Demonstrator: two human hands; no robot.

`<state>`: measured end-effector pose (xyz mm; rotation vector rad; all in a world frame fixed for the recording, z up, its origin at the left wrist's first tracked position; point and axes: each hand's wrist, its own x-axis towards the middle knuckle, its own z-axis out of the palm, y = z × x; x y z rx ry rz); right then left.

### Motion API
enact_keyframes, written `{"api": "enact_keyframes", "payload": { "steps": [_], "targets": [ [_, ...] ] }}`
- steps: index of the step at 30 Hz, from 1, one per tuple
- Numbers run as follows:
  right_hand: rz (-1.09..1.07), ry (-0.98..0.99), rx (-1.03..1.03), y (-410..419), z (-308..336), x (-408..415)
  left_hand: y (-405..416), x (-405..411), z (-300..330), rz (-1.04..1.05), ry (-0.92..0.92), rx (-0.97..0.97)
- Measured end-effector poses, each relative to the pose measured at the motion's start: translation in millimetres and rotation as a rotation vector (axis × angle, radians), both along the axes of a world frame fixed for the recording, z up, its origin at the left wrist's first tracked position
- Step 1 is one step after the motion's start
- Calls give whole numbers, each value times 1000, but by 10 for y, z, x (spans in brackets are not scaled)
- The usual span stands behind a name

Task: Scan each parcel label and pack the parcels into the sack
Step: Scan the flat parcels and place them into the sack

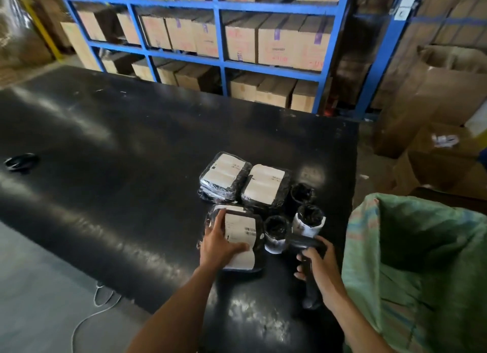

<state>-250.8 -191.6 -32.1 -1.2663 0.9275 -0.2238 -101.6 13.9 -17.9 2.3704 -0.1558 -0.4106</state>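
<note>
My left hand (220, 243) grips the nearest flat black parcel (243, 240) by its left side; its white label with a barcode faces up. My right hand (320, 267) holds a black handheld scanner (307, 257), its head pointing left toward that parcel. Two more flat black parcels with white labels lie behind, one on the left (225, 176) and one on the right (264, 185). Three small black rolled parcels (308, 221) stand to the right of the flat ones. An open green woven sack (411, 268) hangs at the table's right edge, beside my right hand.
The black table (118, 147) stretches left, with a roll of black tape (19, 161) near its left side. Blue shelving (221, 60) full of cardboard boxes stands behind. Open cartons (434, 147) sit on the floor at the right. A white cable (87, 318) trails on the floor.
</note>
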Motion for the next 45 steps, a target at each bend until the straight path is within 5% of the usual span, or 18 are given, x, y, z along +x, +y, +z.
{"api": "enact_keyframes", "payload": {
  "steps": [9,24,32,37,45],
  "targets": [
    [332,-197,-167,576,587,113,174,-277,11,203,-128,-170],
    [360,-216,-236,1014,708,441,711,18,44,256,-186,-237],
    [25,121,-300,701,218,258,787,252,92,229,-197,-356],
    [4,413,-501,562,-68,-14,658,333,92,180,-189,-448],
    [-140,511,-583,677,-140,-167,365,300,63,-16,-144,-491]
  ]
}}
